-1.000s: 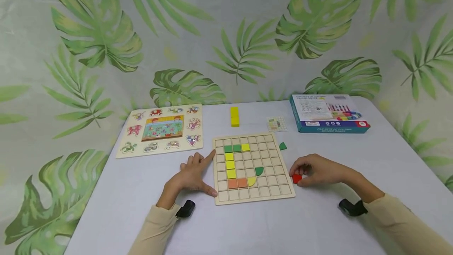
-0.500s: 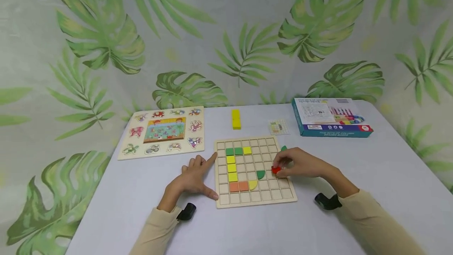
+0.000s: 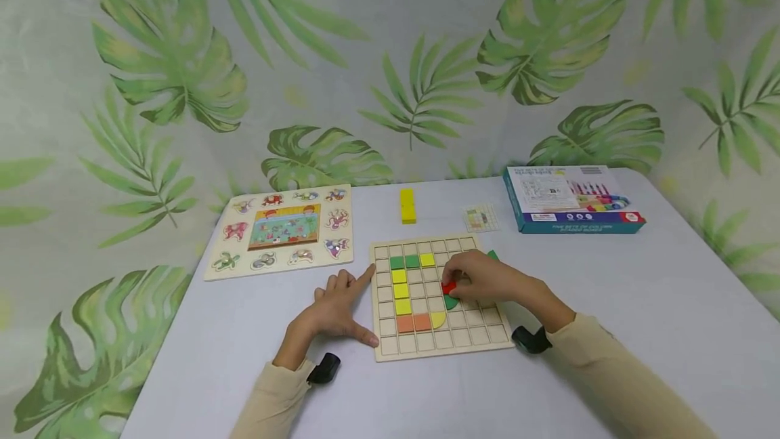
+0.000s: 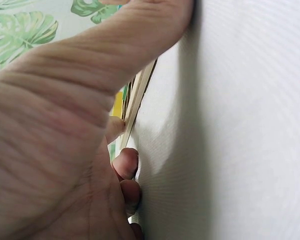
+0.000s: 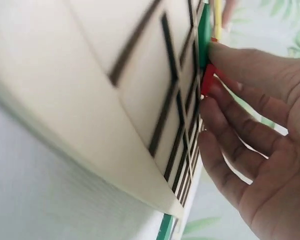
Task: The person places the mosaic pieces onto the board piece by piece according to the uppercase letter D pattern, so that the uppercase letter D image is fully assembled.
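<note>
**Red piece held over the grid board**

Seen from the head view, the right hand (image 3: 487, 281) sits over the middle of the wooden grid board (image 3: 440, 341) at frame centre, its fingers curled round a small red piece (image 3: 449, 286). That piece is just above a green quarter-round piece (image 3: 450, 302) lying on the board. The left hand (image 3: 334, 310) rests flat on the white table (image 3: 640, 303) at the board's left edge, fingers straight and holding nothing, with forefinger and thumb against the rim. Green, yellow and orange squares fill some cells on the board's left side. Toward the upper left lies an animal puzzle (image 3: 282, 230), above the board a yellow block (image 3: 407, 205), and at the upper right a blue box (image 3: 569, 198).

From the left wrist view, the left hand (image 4: 65, 150) fills the left of the frame, a fingertip touching the board's thin edge (image 4: 140, 95).

From the right wrist view, the right hand (image 5: 260, 135) pinches the red piece (image 5: 208, 80) against the board (image 5: 90, 90), beside the green piece (image 5: 204, 30).
</note>
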{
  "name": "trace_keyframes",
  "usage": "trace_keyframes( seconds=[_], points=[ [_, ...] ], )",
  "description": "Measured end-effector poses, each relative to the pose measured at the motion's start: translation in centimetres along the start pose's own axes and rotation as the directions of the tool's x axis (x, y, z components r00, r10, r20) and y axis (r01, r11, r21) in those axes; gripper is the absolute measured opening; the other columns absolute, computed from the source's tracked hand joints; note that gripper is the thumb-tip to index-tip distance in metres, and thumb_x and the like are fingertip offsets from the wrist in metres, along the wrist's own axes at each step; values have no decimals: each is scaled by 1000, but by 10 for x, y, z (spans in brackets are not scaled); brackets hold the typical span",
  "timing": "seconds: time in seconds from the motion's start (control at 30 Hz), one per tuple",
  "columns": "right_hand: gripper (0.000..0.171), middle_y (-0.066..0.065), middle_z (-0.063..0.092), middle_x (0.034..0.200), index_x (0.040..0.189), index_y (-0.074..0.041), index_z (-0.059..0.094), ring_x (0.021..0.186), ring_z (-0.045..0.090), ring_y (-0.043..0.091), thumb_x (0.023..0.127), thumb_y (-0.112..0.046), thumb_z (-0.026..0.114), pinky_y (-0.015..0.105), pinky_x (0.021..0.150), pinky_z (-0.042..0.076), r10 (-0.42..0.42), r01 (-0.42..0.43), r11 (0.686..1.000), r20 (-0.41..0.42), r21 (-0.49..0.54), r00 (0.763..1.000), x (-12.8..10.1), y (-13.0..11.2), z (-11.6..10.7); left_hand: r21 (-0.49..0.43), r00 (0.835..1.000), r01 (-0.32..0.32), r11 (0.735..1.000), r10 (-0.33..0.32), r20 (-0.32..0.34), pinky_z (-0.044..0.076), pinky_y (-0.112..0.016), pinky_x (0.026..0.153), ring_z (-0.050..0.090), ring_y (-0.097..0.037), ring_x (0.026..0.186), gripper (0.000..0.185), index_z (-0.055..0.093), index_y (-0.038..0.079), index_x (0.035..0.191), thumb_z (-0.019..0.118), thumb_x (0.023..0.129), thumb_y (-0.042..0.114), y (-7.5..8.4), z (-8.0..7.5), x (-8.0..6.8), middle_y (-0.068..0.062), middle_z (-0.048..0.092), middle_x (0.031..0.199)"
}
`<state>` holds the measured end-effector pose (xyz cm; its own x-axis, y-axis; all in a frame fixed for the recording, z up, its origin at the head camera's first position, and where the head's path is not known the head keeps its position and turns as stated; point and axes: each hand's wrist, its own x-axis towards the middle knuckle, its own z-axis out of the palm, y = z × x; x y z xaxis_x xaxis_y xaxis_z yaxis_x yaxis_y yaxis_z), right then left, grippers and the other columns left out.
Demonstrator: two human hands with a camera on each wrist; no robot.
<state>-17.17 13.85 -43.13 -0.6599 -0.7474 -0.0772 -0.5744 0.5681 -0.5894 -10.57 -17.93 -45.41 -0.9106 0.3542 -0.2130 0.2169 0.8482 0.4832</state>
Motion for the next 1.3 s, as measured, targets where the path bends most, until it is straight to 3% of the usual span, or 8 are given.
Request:
trace_keyframes(
  seconds=[0.3,0.6,0.87,1.07,1.3],
  points=[
    [13,-8,58,86,83,-19,66,82,52,12,89,-13,75,28,77,46,-23,17,994,-56,-104,998,-3,-5,4,7,1000,19,1000,-19,1,19,-37,71,29,-22,93,134,23,22,161,96,53,52,3,0,0,-4,32,102],
    [9,-3,60,89,85,-15,69,81,52,12,90,-8,73,28,74,48,-10,-3,991,-93,-132,996,0,-5,2,12,1000,1,1000,-1,2,20,-36,70,29,-22,92,134,22,19,161,95,54,52,1,-2,-1,-4,33,103],
    [13,-4,57,85,84,-13,67,79,50,12,91,-3,70,26,71,46,15,-21,988,-39,-151,999,5,-4,-2,19,1000,12,1000,-13,9,20,-36,72,29,-21,94,135,22,22,161,96,52,54,1,0,1,-4,34,103],
    [8,-3,65,97,99,-16,71,87,56,15,93,-11,70,33,81,49,104,-103,991,9,-83,995,1,1,-16,13,1000,17,1000,-17,1,20,-36,72,30,-22,94,135,24,22,161,96,51,52,1,0,0,-4,34,103],
    [25,10,69,112,114,-5,70,100,63,27,91,-12,73,47,87,51,124,-133,989,-139,-57,982,-14,22,-39,14,1000,-14,1000,14,4,20,-36,72,29,-22,95,134,21,19,161,95,55,53,3,-3,-2,-4,34,104]
  ],
)
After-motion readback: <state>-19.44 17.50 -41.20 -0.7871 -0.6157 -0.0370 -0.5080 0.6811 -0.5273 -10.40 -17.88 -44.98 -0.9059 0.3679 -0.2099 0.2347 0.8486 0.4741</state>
